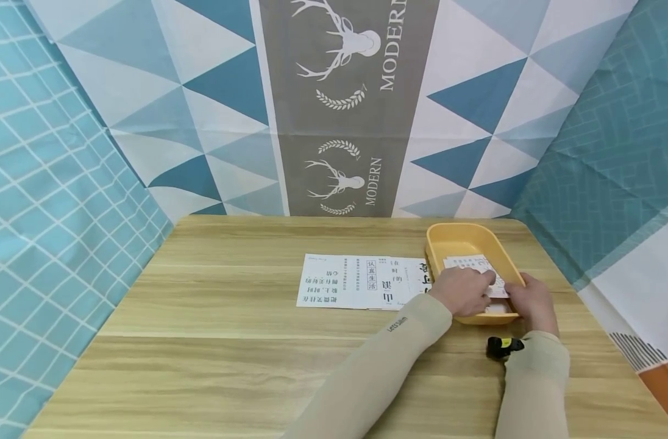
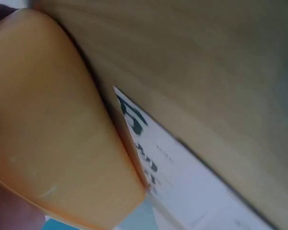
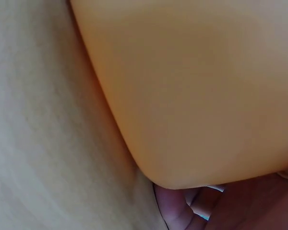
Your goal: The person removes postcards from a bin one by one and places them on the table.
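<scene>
A yellow-orange tray [image 1: 456, 235] stands at the right back of the table, with a stack of white printed cards [image 1: 471, 262] inside. My left hand [image 1: 462, 291] reaches over the tray's left wall, its fingers curled at the cards; part of the stack is hidden under it. With my right hand [image 1: 534, 303] I grip the tray's right wall near the front corner, a digit reaching inside beside the cards. The left wrist view shows the tray's outer wall [image 2: 62, 110] and a bit of hand [image 2: 14, 211]. Fingers [image 3: 175, 208] show past the rim in the right wrist view.
Several white cards with black characters [image 1: 361, 283] lie in an overlapping row left of the tray, its right end against the tray wall. A black strap device [image 1: 501, 347] sits at the right wrist. Patterned cloth [image 1: 339, 122] hangs behind the wooden table [image 1: 213, 353].
</scene>
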`<state>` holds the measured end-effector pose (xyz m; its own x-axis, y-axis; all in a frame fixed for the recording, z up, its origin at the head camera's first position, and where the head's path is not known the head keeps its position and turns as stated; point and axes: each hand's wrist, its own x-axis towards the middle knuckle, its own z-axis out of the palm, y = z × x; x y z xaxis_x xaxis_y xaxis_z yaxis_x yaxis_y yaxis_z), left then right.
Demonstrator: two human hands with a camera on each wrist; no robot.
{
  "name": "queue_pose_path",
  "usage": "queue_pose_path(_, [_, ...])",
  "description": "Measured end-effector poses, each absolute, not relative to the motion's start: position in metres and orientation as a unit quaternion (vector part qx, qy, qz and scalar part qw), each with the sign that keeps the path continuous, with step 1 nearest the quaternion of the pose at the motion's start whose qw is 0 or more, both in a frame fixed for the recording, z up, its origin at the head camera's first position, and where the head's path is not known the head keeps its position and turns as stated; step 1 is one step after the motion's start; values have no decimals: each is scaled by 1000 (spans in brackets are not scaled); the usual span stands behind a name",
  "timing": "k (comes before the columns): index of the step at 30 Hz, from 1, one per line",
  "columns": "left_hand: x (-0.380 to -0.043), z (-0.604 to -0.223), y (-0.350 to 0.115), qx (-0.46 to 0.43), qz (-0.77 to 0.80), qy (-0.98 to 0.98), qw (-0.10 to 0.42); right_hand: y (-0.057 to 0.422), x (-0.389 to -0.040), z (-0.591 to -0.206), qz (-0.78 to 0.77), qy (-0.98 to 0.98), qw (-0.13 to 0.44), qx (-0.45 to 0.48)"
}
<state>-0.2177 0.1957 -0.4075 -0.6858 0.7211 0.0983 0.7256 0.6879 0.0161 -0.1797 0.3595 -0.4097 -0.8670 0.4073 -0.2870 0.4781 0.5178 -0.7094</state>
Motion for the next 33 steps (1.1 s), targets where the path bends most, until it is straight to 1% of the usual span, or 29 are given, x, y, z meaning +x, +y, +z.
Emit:
queue_pose_path(3, [-219,-406,194,-376,-63,-924,33,359,-182,-410,-427,865,46,259])
queue_pose_path(6, [-218,-406,194,-347,-91,-932,55,359,-181,-411,-437,860,51,259])
queue_pose_path(10, [-217,-408,194,-279,-146,-944,97,358,-181,-411,-441,861,50,248])
queue_pose_path(14, [-216,-408,196,-228,-230,-940,107,359,-180,-412,-437,866,50,238])
queue_pose_path(19, [-216,-407,198,-215,-286,-929,98,361,-178,-411,-444,861,61,240])
queue_pose_path(24, [-217,-402,198,-190,-356,-913,65,361,-178,-411,-446,861,61,237])
queue_pose_path(29, [-218,-399,197,-192,-373,-906,49,361,-177,-411,-439,864,58,238])
queue_pose_path(33, [-217,-400,198,-190,-365,-910,50,360,-178,-411,-432,870,49,231])
